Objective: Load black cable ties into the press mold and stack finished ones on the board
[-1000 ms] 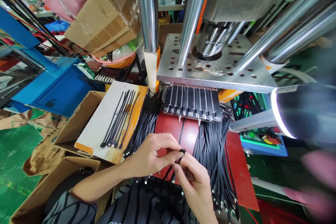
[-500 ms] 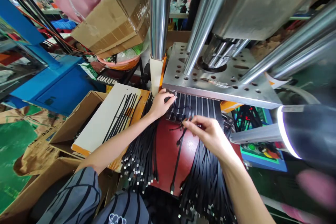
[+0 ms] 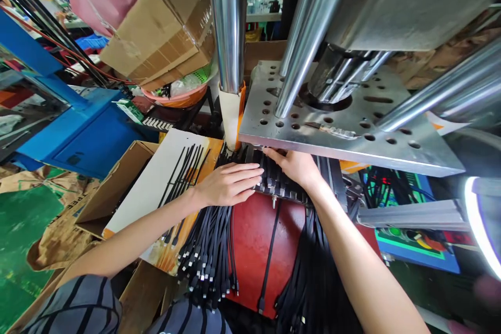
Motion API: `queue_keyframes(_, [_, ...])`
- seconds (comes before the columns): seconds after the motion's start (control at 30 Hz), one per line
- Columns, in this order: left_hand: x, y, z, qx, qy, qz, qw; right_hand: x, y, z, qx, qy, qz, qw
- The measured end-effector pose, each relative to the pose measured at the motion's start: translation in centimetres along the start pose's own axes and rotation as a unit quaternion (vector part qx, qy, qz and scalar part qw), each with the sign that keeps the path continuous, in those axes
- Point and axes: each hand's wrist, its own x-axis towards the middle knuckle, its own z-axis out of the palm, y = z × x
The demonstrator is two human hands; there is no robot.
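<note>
My left hand [image 3: 231, 183] lies palm down with its fingers stretched out, fingertips at the left part of a dark slotted metal fixture [image 3: 285, 190]. My right hand [image 3: 295, 167] reaches in under the steel press plate [image 3: 332, 138], its index finger extended onto the fixture's back left; its other fingers are partly hidden. A single black cable [image 3: 270, 258] runs from the fixture's front down the red surface [image 3: 250, 240]. Beside my left wrist hangs a bundle of black cables [image 3: 209, 250] with pale metal connector ends. A second cable bundle [image 3: 313, 271] lies below my right forearm.
Polished steel columns [image 3: 229, 26] stand around the press plate. On the left, a white board [image 3: 144, 198] carries several black strips, next to an open cardboard box [image 3: 113, 182]. A lit ring lamp [image 3: 479, 224] and a blue tray [image 3: 426, 250] are at the right.
My left hand has come down from the fixture's back left corner and flattened. My right hand has left the cable's upper end at the front and moved further in under the plate.
</note>
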Motion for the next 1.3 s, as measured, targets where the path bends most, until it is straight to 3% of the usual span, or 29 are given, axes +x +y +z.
queue_keyframes(0.13, [0.6, 0.5, 0.2, 0.034, -0.019, -0.037, 0.999, -0.3, 0.1, 0.3, 0.015, 0.012, 0.013, 1.0])
queue_keyframes(0.3, [1.0, 1.5, 0.6, 0.008, 0.036, -0.09, 0.995, -0.5, 0.5, 0.3, 0.044, -0.002, 0.04, 0.998])
queue_keyframes(0.53, [0.9, 2.2, 1.4, -0.011, 0.093, -0.114, 0.989, -0.5, 0.8, 0.3, 0.041, 0.007, 0.039, 0.998])
queue_keyframes(0.7, [0.7, 2.3, 1.7, 0.016, 0.103, -0.104, 0.989, -0.4, 1.0, 0.4, 0.04, 0.014, 0.029, 0.999])
queue_keyframes(0.8, [0.6, 2.2, 1.2, 0.079, 0.072, -0.052, 0.993, -0.4, 1.0, 0.5, 0.039, 0.018, 0.026, 0.999])
queue_keyframes(0.9, [0.5, 2.3, 0.7, 0.102, 0.002, -0.034, 0.994, -0.6, 0.9, 0.4, 0.035, 0.023, 0.023, 0.999])
queue_keyframes(1.0, [0.4, 3.1, 0.7, 0.108, -0.049, -0.066, 0.991, -0.6, 0.7, 0.2, 0.026, 0.027, 0.02, 0.999])
queue_keyframes(1.2, [0.6, 5.4, 1.6, 0.153, -0.06, -0.129, 0.978, -0.2, 0.1, 0.2, -0.009, 0.041, 0.028, 0.999])
queue_keyframes(1.3, [1.0, 6.5, 1.8, 0.179, -0.088, -0.159, 0.967, -1.8, -1.0, -0.3, -0.041, 0.068, 0.044, 0.996])
